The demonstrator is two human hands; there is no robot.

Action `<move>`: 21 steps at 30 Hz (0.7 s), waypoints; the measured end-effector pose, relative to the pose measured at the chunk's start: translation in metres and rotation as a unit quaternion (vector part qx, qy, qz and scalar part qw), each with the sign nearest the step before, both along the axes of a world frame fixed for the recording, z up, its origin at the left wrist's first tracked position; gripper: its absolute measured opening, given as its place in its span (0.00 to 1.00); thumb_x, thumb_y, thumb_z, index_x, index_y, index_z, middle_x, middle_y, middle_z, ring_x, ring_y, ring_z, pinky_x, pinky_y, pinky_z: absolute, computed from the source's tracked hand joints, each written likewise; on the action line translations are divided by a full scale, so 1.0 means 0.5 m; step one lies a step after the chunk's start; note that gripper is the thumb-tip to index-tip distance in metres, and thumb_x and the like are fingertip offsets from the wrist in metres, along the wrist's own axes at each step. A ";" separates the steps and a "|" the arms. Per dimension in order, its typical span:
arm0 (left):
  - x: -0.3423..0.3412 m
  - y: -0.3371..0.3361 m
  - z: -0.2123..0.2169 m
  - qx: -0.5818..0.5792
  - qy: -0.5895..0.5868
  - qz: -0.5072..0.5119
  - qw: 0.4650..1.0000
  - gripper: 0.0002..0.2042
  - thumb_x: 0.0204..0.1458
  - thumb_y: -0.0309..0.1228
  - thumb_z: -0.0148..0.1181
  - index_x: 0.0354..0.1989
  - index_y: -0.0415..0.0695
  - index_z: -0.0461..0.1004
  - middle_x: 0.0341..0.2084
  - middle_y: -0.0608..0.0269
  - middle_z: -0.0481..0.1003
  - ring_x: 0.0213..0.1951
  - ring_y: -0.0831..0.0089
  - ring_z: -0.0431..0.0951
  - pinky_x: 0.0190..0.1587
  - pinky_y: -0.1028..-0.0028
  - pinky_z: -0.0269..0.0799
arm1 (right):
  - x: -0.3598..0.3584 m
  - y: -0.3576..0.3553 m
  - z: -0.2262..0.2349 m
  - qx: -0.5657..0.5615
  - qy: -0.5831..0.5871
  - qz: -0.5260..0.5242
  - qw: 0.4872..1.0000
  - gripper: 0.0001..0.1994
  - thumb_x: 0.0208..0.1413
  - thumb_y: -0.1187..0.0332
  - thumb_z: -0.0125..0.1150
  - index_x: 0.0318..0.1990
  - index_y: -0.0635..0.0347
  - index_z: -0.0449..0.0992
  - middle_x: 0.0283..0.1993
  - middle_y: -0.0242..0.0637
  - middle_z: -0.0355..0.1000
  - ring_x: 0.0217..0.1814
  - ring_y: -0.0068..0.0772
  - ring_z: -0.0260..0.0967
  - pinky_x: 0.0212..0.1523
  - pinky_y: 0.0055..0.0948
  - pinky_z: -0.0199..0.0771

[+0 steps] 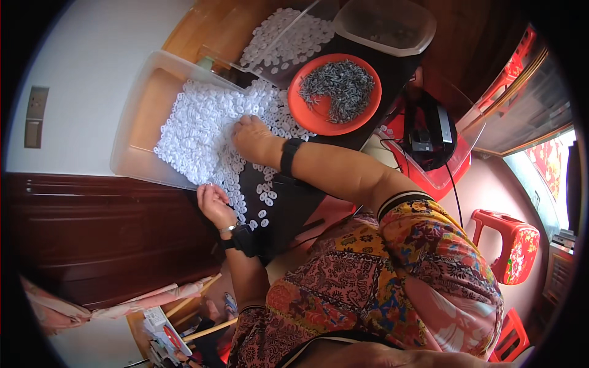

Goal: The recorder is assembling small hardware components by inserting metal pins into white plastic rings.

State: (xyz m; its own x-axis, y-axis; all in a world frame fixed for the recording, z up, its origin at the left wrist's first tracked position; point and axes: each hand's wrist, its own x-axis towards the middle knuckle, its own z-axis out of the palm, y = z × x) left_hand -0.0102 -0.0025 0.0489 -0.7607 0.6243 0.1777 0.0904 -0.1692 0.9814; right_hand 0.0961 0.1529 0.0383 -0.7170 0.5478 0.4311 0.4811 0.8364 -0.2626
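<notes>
I am watching the right hand (pixel 253 140) lying flat on the heap of white rings (pixel 202 132); its fingers are spread wide and are pressing on the rings, holding nothing that I can see. The left hand (pixel 211 203) is nearer to the body, at the edge of the heap, with its fingers curled narrow. It may be pinching one ring, but I cannot tell for sure.

The rings are spilling from the clear tray (pixel 132 132) onto the dark surface (pixel 288 205), under and beside both hands. Beyond the right hand, the orange plate (pixel 307 110) is carrying small grey pieces (pixel 340 89).

I am judging that the step in hand is raking rings out of the heap and picking them one by one. The next move is calling for a fine pinch on a single ring, because the rings are lying close and overlapping.
</notes>
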 end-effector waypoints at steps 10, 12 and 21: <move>0.033 0.009 0.083 0.036 -0.133 -0.004 0.990 0.07 0.53 0.31 0.47 0.25 0.47 0.62 0.16 0.67 0.63 0.16 0.79 0.61 0.17 0.81 0.52 | 0.002 0.019 0.015 -0.023 -0.049 0.065 0.996 0.08 0.43 0.68 0.53 0.27 0.54 0.79 0.32 0.40 0.76 0.40 0.39 0.73 0.43 0.40 0.68; 0.007 0.006 0.094 0.077 -0.218 -0.071 0.970 0.05 0.53 0.32 0.50 0.27 0.46 0.65 0.17 0.66 0.64 0.18 0.76 0.62 0.18 0.79 0.55 | -0.003 0.031 0.009 -0.047 -0.026 0.062 0.997 0.08 0.43 0.68 0.53 0.29 0.52 0.80 0.32 0.41 0.76 0.39 0.40 0.74 0.43 0.41 0.69; 0.001 0.008 -0.003 0.080 -0.206 -0.089 0.971 0.07 0.53 0.34 0.50 0.28 0.45 0.67 0.17 0.65 0.66 0.17 0.75 0.63 0.19 0.79 0.55 | -0.003 0.019 0.020 -0.330 0.128 0.185 0.917 0.13 0.48 0.60 0.56 0.35 0.58 0.78 0.30 0.46 0.75 0.34 0.47 0.73 0.38 0.34 0.71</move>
